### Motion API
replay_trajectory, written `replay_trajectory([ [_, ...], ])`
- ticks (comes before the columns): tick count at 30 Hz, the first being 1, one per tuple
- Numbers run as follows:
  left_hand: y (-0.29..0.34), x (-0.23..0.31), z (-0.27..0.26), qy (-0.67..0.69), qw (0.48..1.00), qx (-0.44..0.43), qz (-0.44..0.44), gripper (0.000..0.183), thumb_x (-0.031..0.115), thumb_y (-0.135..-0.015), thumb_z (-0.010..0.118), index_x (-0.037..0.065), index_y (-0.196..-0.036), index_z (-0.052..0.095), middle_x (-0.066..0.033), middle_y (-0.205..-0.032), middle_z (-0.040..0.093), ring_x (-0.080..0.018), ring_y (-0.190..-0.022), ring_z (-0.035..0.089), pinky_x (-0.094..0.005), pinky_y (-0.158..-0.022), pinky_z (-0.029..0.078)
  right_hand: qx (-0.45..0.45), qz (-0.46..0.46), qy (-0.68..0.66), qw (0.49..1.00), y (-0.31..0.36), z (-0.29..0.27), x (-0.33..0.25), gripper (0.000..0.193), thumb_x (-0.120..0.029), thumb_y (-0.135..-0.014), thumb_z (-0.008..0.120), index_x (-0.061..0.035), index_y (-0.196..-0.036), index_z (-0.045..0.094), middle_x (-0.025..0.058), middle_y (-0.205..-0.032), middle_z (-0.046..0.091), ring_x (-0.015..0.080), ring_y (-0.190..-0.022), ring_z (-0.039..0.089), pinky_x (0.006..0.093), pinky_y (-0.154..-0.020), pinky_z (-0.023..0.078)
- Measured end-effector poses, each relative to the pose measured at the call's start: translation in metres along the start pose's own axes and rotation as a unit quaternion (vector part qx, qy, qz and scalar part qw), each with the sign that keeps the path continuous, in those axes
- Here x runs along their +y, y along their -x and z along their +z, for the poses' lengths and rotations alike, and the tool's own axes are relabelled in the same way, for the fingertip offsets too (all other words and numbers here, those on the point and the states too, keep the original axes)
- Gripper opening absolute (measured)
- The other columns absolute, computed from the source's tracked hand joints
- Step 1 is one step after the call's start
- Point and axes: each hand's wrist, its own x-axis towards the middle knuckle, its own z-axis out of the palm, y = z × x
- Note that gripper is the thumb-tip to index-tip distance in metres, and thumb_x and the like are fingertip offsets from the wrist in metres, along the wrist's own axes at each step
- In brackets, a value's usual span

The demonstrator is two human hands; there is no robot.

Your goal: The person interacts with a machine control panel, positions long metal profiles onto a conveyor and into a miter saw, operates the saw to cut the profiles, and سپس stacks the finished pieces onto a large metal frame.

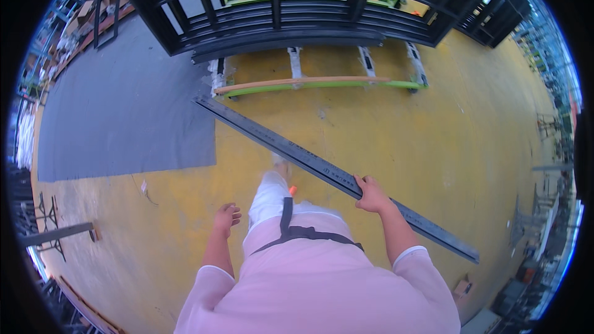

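My right hand (374,195) is closed around a long dark grey metal profile (291,150), gripping it right of its middle. The bar slants across in front of me, its far end pointing up left and its near end down right past my forearm. Printed marks run along its upper face, and a groove follows its length. My left hand (228,216) hangs beside my body with its fingers loosely bent and a little apart, holding nothing. It touches neither the bar nor anything else.
Ahead stands a large black metal frame (278,15) above a low green-edged rack (322,84) with wrapped posts. A grey mat (127,111) covers the floor at left. Another bar (59,234) rests on a stand at far left. A small box (462,287) lies lower right.
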Motion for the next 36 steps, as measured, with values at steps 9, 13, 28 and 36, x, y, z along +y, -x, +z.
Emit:
replay_trajectory([
  [9,-0.220,0.211,0.086,0.134,0.990,0.036,0.017,0.042,0.026,-0.096,0.053,0.004,-0.132,0.052,-0.0127,-0.107,0.066,-0.0228,-0.086,0.066,-0.0343,-0.075,0.054,-0.010,-0.098,0.090,0.991,-0.242,-0.132,-0.020,0.079,-0.011,-0.065,0.068,-0.0110,-0.141,0.047,0.0175,-0.123,0.054,0.0372,-0.116,0.050,0.0433,-0.101,0.042],
  [13,-0.272,0.326,0.114,0.049,0.992,0.071,-0.092,0.043,0.020,-0.092,0.056,0.003,-0.132,0.051,-0.0116,-0.104,0.065,-0.0246,-0.083,0.066,-0.0349,-0.067,0.054,-0.043,-0.117,0.084,0.989,-0.338,-0.198,-0.026,0.078,-0.010,-0.066,0.068,-0.0122,-0.141,0.048,0.0168,-0.124,0.053,0.0372,-0.117,0.050,0.0439,-0.102,0.041],
  [28,-0.532,0.416,0.322,-0.101,0.982,0.016,0.161,0.033,0.018,-0.094,0.056,0.006,-0.125,0.059,-0.0133,-0.109,0.069,-0.0285,-0.097,0.067,-0.0371,-0.086,0.052,-0.103,-0.231,0.096,0.963,-0.834,-0.116,0.089,0.086,-0.018,-0.066,0.076,-0.0113,-0.144,0.043,0.0184,-0.129,0.048,0.0371,-0.124,0.044,0.0447,-0.108,0.034],
  [36,-0.685,0.422,0.335,-0.296,0.871,-0.013,0.391,0.022,0.010,-0.090,0.057,0.007,-0.111,0.065,-0.0122,-0.098,0.067,-0.0328,-0.094,0.064,-0.0395,-0.082,0.052,-0.150,-0.302,0.138,0.931,-0.922,-0.066,0.121,0.083,-0.037,-0.072,0.078,-0.0102,-0.143,0.046,0.0201,-0.128,0.049,0.0400,-0.125,0.044,0.0494,-0.109,0.033],
])
